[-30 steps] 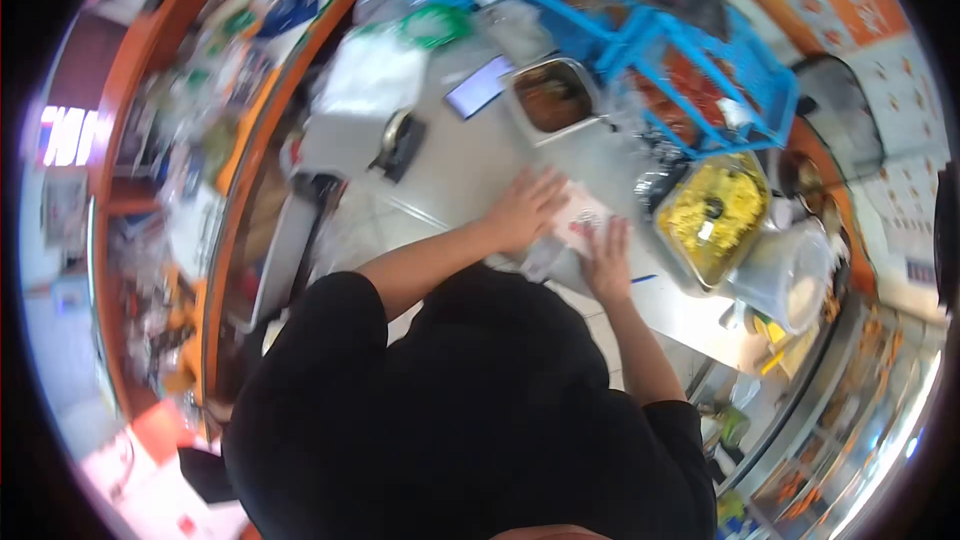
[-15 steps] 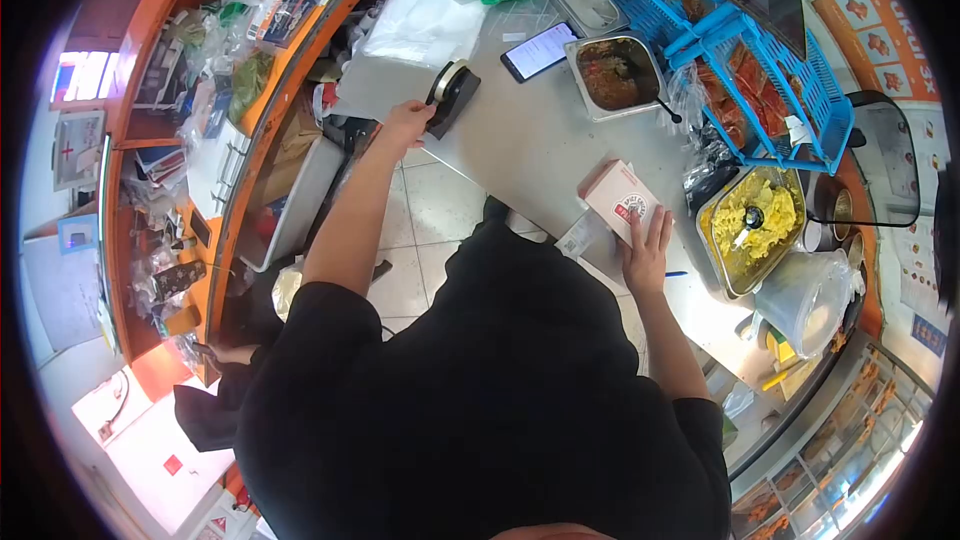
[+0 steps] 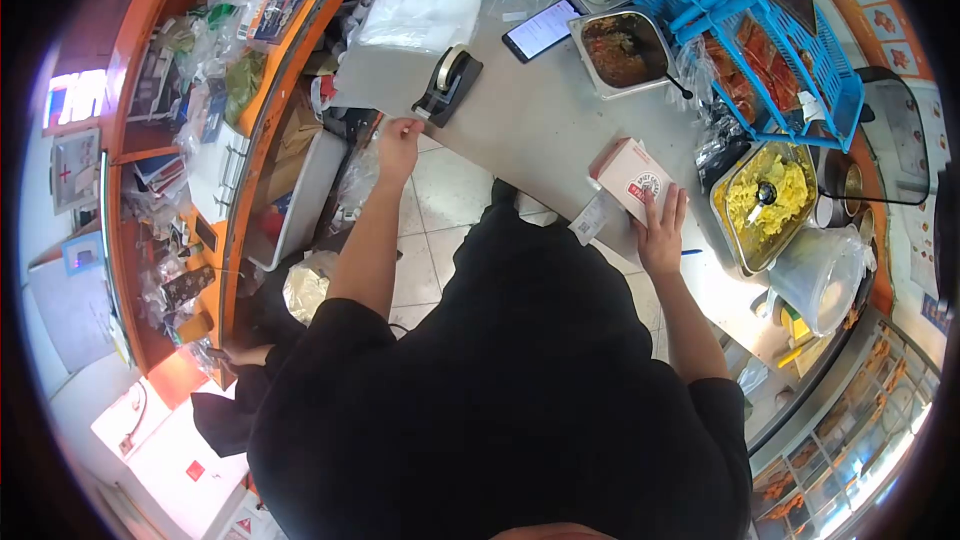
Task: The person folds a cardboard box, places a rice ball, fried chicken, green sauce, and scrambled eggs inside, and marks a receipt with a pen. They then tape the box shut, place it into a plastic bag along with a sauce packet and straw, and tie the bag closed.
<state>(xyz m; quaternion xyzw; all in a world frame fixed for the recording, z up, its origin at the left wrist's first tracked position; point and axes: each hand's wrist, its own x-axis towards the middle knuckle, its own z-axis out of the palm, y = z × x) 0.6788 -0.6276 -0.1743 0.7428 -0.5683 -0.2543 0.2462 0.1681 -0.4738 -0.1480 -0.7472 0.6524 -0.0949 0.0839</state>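
Observation:
A black tape dispenser with a pale roll sits at the counter's left edge. My left hand is at its near end, with thumb and fingertips pinched together on what looks like the end of the tape. The tape itself is barely visible. My right hand lies with its fingers stretched over the near right corner of a pink and white printed carton. A white slip with a printed code sticks out beside the carton at the counter's front edge.
On the steel counter lie a phone, a metal pan of dark sauce and a stack of white bags. Blue baskets and a tray of yellow food stand right. Another person's hand shows at lower left.
My left hand has moved from the side of the tape dispenser down to its near end, and the fingers now pinch there. My right hand stays on the carton. The view has shifted slightly.

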